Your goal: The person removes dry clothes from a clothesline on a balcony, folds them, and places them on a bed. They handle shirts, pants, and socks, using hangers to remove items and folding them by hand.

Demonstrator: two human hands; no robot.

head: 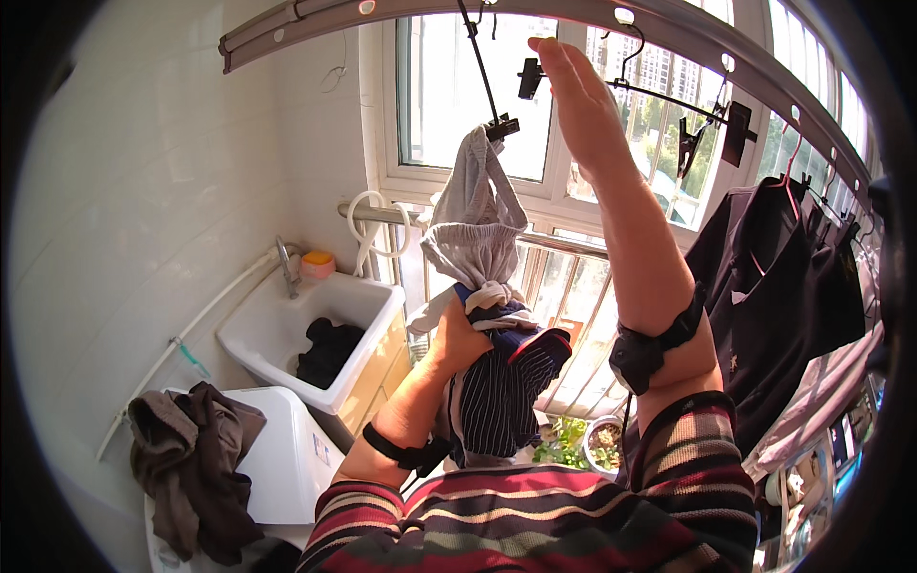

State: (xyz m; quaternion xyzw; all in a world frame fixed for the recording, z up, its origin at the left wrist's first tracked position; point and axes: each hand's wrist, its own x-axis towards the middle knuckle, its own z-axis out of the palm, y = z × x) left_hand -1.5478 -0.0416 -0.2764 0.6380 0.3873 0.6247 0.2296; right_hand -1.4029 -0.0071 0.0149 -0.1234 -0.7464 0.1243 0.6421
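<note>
My left hand (458,335) is closed around a bunched navy pinstriped garment (498,401) with red trim, just below a pair of light grey elastic-waist pants (473,247). The grey cloth hangs from the black clip (503,128) of a tilted hanger and is gathered into a twist near my hand. Raised high toward the rail, my right hand (579,104) is beside the black end clip (530,79) of a second clip hanger (666,97). Its fingers are partly hidden, so their grip on that hanger is unclear.
A metal drying rail (401,10) crosses overhead. Dark clothes (774,286) hang at right. At left, a white sink (243,336) contains black cloth (329,351); brown clothes (208,465) lie over a white appliance (279,444). Potted plants (562,440) stand below the window railing (566,243).
</note>
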